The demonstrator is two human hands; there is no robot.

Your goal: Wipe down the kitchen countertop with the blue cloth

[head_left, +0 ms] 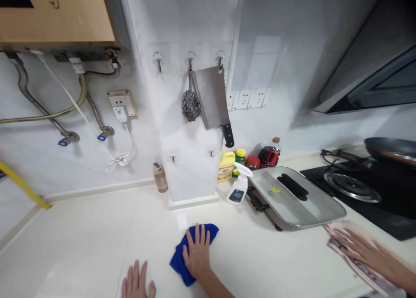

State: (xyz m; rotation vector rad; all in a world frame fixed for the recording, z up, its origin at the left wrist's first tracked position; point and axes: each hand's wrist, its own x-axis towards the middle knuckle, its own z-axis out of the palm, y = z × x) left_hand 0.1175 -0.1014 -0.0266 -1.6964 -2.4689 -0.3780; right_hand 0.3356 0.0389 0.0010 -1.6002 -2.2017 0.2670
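Note:
My right hand [197,253] lies flat on a crumpled blue cloth [179,258], pressing it against the white countertop [97,241]. Its fingers are spread, and the forearm comes in from the bottom edge. To the left, my left hand [137,283] rests on the bare counter with its fingers stretched out and nothing in it; the wrist is cut off by the frame. Beyond the cloth stands a white spray bottle [238,189]. A small brown-tinted bottle [160,179] is against the wall, farther left.
Another person's hand [360,248] lies on a pinkish patterned cloth [367,274] at right. An electric pan with a glass lid [320,209] sits beside the stove [338,181]. A cleaver [211,98] and a steel scrubber [191,106] hang on the wall above a yellow jug [225,165].

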